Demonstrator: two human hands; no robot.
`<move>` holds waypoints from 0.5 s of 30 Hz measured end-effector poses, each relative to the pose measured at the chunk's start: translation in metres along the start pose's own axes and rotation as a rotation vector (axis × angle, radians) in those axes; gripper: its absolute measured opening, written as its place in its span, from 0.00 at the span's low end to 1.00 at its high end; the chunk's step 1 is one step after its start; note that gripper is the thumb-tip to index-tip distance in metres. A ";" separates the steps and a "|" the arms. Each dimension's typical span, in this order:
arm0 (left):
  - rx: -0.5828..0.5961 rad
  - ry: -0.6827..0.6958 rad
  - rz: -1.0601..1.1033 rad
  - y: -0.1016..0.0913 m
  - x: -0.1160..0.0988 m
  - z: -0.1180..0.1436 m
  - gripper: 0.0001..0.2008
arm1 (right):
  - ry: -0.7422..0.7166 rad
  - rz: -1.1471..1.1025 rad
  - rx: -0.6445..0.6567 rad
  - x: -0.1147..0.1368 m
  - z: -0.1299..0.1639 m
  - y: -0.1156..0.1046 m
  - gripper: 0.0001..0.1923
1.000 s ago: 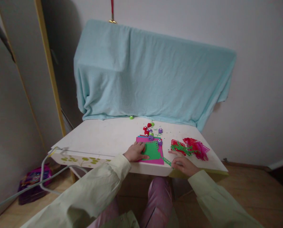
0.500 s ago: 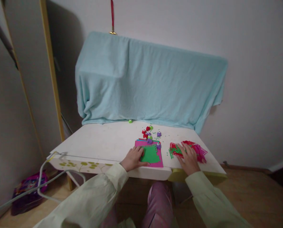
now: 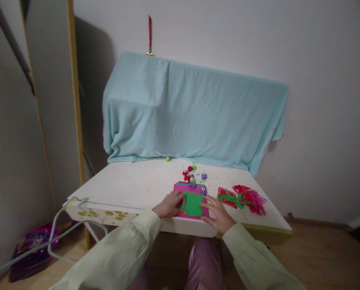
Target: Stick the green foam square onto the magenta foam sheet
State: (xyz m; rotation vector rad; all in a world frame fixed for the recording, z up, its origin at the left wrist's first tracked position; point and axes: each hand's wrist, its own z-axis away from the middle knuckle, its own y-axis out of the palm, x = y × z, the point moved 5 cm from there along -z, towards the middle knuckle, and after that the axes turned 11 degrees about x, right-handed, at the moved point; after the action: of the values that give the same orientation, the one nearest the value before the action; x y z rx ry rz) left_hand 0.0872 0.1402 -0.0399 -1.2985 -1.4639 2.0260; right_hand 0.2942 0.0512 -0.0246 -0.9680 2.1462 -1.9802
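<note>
On the front of the white table lies a green craft sheet with a punched, notched edge, on top of a larger pink sheet. My left hand grips the green sheet's left side, thumb and fingers at its edge. At its right side is my right hand, fingers spread and fingertips touching the edge, thumb low over the pink sheet. Small googly-eyed punches in red, purple and green stand just behind and on the pink sheet. The undersides of both hands are hidden.
Red punched scraps, green cut strips and pink scraps are heaped at the table's right. A lone green punch sits by the blue cloth at the back. Tiny green bits lie scattered.
My right hand has moved left from the scrap pile to the green sheet's right edge. My left hand stays at the sheet's left side. The view has shifted slightly.
</note>
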 end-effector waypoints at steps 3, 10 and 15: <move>0.017 0.113 0.039 -0.006 -0.002 0.002 0.20 | -0.038 -0.038 -0.003 0.005 -0.004 -0.001 0.19; -0.030 0.162 0.185 -0.013 -0.003 0.011 0.20 | -0.161 -0.103 -0.015 0.033 -0.017 0.007 0.10; -0.072 0.134 0.483 -0.019 -0.006 0.028 0.22 | 0.074 -0.477 -0.186 0.031 -0.022 0.010 0.11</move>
State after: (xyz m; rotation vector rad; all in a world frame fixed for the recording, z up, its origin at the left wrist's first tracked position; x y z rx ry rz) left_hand 0.0633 0.1276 -0.0189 -1.9286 -1.2604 2.1215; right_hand 0.2553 0.0549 -0.0190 -1.5886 2.3417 -2.0476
